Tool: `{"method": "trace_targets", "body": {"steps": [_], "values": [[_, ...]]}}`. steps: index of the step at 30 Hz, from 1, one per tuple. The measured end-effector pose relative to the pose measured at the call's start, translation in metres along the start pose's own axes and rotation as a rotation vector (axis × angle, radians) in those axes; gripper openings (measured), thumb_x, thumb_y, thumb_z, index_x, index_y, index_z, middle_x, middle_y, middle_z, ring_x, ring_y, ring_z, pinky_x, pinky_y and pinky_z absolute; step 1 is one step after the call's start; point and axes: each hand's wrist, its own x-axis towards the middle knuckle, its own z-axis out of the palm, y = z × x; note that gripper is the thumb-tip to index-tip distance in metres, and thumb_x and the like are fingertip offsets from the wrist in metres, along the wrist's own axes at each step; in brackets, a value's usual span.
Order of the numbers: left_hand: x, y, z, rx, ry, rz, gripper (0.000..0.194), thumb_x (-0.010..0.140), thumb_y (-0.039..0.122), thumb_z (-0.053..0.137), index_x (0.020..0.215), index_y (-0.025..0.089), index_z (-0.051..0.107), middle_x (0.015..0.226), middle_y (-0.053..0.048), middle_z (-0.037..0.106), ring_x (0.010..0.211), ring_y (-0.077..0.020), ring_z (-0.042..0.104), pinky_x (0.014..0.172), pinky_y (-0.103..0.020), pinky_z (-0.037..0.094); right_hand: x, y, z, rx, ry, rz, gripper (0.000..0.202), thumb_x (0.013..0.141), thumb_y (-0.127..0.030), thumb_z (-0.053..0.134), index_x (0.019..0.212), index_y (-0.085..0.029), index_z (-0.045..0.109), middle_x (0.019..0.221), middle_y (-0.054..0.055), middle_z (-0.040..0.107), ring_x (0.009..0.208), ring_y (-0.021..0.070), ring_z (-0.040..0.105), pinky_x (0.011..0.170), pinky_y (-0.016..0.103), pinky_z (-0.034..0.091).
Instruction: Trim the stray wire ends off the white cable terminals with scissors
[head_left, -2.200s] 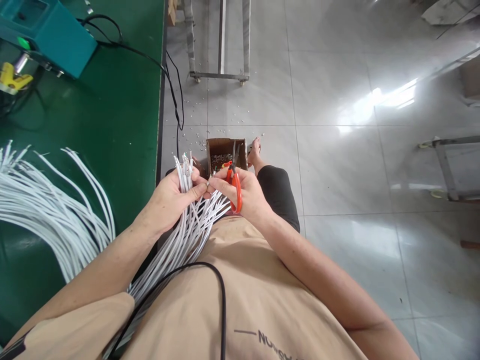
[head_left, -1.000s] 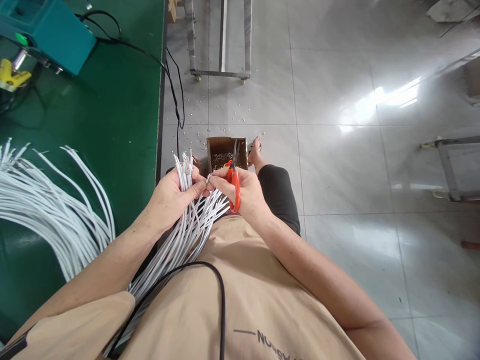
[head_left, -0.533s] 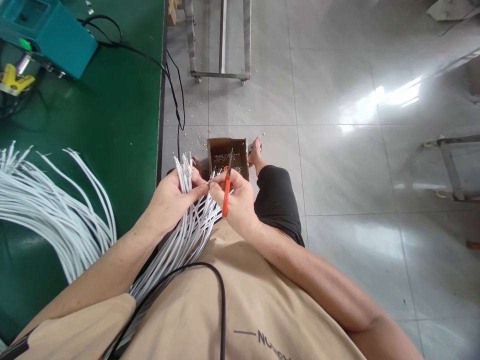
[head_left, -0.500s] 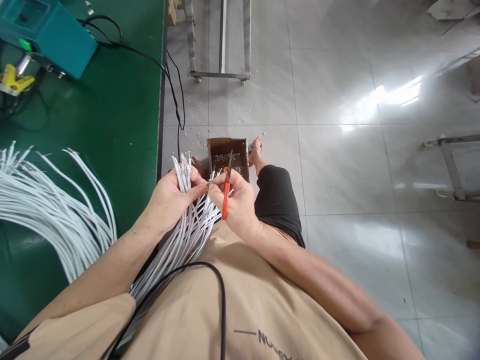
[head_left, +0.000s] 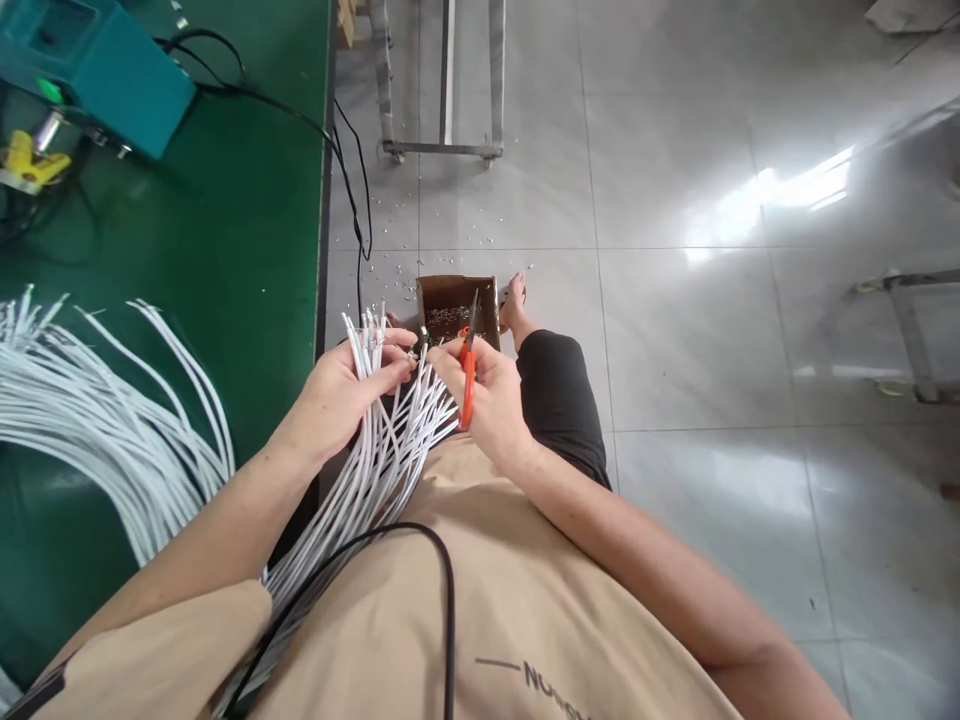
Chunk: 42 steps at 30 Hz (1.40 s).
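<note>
My left hand (head_left: 337,385) is closed around part of a bundle of white cables (head_left: 375,450), whose cut ends stick up above the fingers. Its thumb and fingertip pinch at a cable end; fine detail there is too small to make out. In my right hand (head_left: 491,400) is a pair of orange-handled scissors (head_left: 469,385), blades pointing away from me. The right fingertips are beside more of the white cables, just right of the left thumb. Below both hands, a cardboard box (head_left: 454,283) on the floor holds small scraps.
On the left, a green table (head_left: 262,220) carries another pile of white cables (head_left: 112,430) and a teal machine (head_left: 127,80). A black cord (head_left: 349,190) hangs over its edge. A metal frame on casters (head_left: 442,148) stands ahead. Scraps dot the tiled floor (head_left: 675,340).
My right hand has moved slightly right with the scissors, away from the left fingertips. A gap now shows between the two hands. The left hand still grips the cables.
</note>
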Motion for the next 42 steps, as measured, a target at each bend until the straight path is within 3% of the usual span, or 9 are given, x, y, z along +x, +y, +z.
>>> {"method": "trace_targets", "body": {"steps": [6, 11, 18, 21, 28, 30, 34, 38, 42], "values": [[-0.001, -0.001, -0.002, 0.142, 0.046, 0.023, 0.032, 0.066, 0.029, 0.076, 0.096, 0.018, 0.070, 0.084, -0.001, 0.066, 0.075, -0.0133, 0.058, 0.077, -0.026, 0.046, 0.004, -0.010, 0.001, 0.096, -0.059, 0.170, 0.019, 0.073, -0.034, 0.065, 0.079, -0.016, 0.068, 0.067, -0.001, 0.060, 0.061, 0.0096, 0.048, 0.059, 0.022, 0.040], [-0.003, 0.001, -0.002, 0.188, 0.034, 0.051, 0.030, 0.065, 0.029, 0.076, 0.093, 0.018, 0.071, 0.085, -0.002, 0.066, 0.076, -0.0139, 0.059, 0.077, -0.026, 0.046, 0.005, -0.009, 0.002, 0.062, -0.103, 0.140, 0.021, 0.073, -0.035, 0.066, 0.081, -0.016, 0.067, 0.068, -0.001, 0.059, 0.060, 0.0096, 0.048, 0.058, 0.023, 0.040], [-0.005, 0.001, 0.002, -0.040, -0.046, -0.105, 0.031, 0.067, 0.027, 0.075, 0.095, 0.017, 0.069, 0.075, -0.001, 0.064, 0.064, -0.0120, 0.056, 0.064, -0.025, 0.044, 0.008, 0.006, -0.004, -0.491, -0.045, -0.408, 0.008, 0.077, -0.022, 0.054, 0.070, -0.018, 0.056, 0.072, 0.002, 0.052, 0.072, 0.0147, 0.046, 0.069, 0.029, 0.039], [-0.005, 0.001, 0.004, -0.025, -0.028, -0.079, 0.031, 0.066, 0.026, 0.076, 0.094, 0.017, 0.069, 0.077, -0.001, 0.065, 0.063, -0.0118, 0.055, 0.062, -0.025, 0.044, 0.007, 0.009, -0.004, -0.622, -0.035, -0.581, 0.008, 0.075, -0.018, 0.051, 0.067, -0.018, 0.052, 0.070, 0.003, 0.049, 0.072, 0.0160, 0.043, 0.070, 0.031, 0.037], [-0.010, 0.011, 0.004, 0.178, -0.068, 0.118, 0.011, 0.073, 0.026, 0.071, 0.078, 0.017, 0.069, 0.094, -0.003, 0.067, 0.073, -0.0108, 0.057, 0.067, -0.021, 0.045, -0.002, 0.003, -0.006, -0.181, -0.154, -0.240, 0.014, 0.086, -0.029, 0.050, 0.083, -0.018, 0.057, 0.073, 0.000, 0.055, 0.064, 0.0101, 0.048, 0.061, 0.023, 0.041], [-0.011, 0.012, 0.004, 0.141, -0.074, 0.060, 0.016, 0.071, 0.025, 0.073, 0.085, 0.018, 0.071, 0.087, -0.002, 0.067, 0.072, -0.0106, 0.057, 0.067, -0.021, 0.045, -0.001, 0.003, -0.011, -0.282, -0.139, -0.354, 0.012, 0.084, -0.027, 0.052, 0.078, -0.018, 0.057, 0.071, 0.000, 0.053, 0.065, 0.0109, 0.047, 0.063, 0.025, 0.042], [-0.009, 0.009, 0.004, -0.276, -0.143, -0.249, 0.027, 0.066, 0.016, 0.075, 0.093, 0.019, 0.071, 0.069, 0.000, 0.063, 0.058, -0.0075, 0.054, 0.057, -0.019, 0.045, 0.006, 0.008, -0.022, -0.496, -0.125, -0.625, 0.010, 0.080, -0.020, 0.054, 0.073, -0.018, 0.059, 0.069, 0.001, 0.049, 0.070, 0.0135, 0.046, 0.070, 0.029, 0.042], [-0.006, 0.007, 0.003, -0.468, -0.172, -0.390, 0.028, 0.064, 0.011, 0.074, 0.090, 0.018, 0.072, 0.067, -0.002, 0.063, 0.057, -0.0082, 0.056, 0.054, -0.019, 0.044, 0.007, 0.012, -0.022, -0.273, -0.204, -0.445, 0.010, 0.085, -0.023, 0.052, 0.081, -0.017, 0.058, 0.075, 0.001, 0.054, 0.069, 0.0111, 0.050, 0.068, 0.025, 0.045], [-0.007, 0.007, 0.002, -0.329, -0.165, -0.248, 0.023, 0.066, 0.016, 0.076, 0.088, 0.017, 0.072, 0.073, -0.001, 0.065, 0.061, -0.0077, 0.057, 0.060, -0.019, 0.046, 0.000, 0.013, -0.015, -0.141, -0.188, -0.340, 0.012, 0.087, -0.026, 0.051, 0.084, -0.017, 0.058, 0.078, 0.001, 0.056, 0.070, 0.0105, 0.052, 0.069, 0.025, 0.045]]}}
